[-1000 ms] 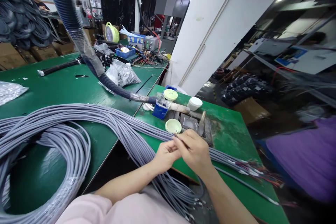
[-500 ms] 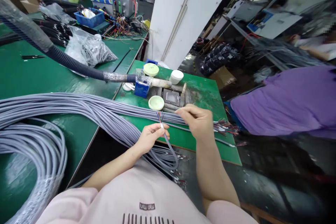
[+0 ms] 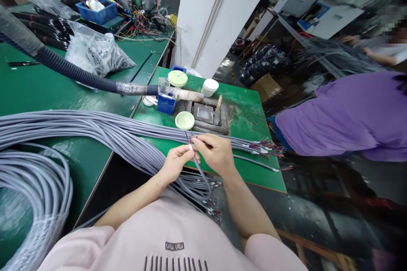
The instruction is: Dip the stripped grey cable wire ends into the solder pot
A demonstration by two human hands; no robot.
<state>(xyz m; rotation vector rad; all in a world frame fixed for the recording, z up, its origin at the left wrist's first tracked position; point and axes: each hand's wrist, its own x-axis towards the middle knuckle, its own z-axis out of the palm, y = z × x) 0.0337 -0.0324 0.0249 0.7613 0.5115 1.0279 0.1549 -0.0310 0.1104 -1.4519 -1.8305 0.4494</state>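
Observation:
My left hand [image 3: 176, 161] pinches the end of a grey cable [image 3: 201, 172] just below its white band. Thin coloured wires [image 3: 188, 139] fan out upward from that end. My right hand [image 3: 216, 151] has its thumb and forefinger closed at these wires, close to the left fingertips. Behind both hands a thick bundle of grey cables [image 3: 104, 120] runs across the bench, its stripped ends [image 3: 270, 148] lying to the right. Beyond the bundle are a shallow pale green dish [image 3: 185, 121] and a small square metal pot [image 3: 203, 113] with a silvery surface.
A ribbed hose [image 3: 79, 72] comes from the left to a blue box [image 3: 166, 103]. A white tub [image 3: 210, 87] and a green lid [image 3: 177, 78] stand behind the pot. Coiled cables [image 3: 47, 186] lie at left. A person in a purple shirt [image 3: 333, 114] is at right.
My right hand has come left and down from beside the cable bundle to the coloured wires. My left hand still holds the cable. The view has shifted slightly.

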